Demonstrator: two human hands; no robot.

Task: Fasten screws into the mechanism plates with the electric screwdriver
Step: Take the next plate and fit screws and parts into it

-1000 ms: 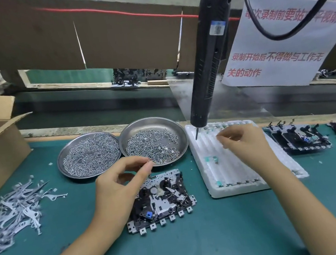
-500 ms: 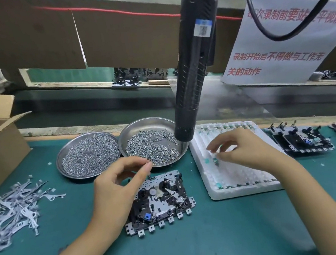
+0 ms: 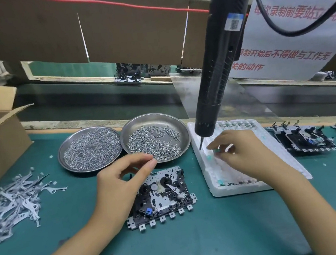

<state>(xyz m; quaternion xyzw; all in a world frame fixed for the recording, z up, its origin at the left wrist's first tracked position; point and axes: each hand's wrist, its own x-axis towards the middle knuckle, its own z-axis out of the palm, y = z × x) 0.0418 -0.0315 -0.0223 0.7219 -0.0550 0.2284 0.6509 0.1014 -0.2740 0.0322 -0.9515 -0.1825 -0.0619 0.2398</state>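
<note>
Head: R hand fingertips pinching green part

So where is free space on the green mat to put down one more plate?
Bare mat lies in front of the mechanism plate and the white foam tray, between both forearms. A smaller patch lies between the metal lever pile and the left hand. The back row of screw dishes is crowded.
</note>
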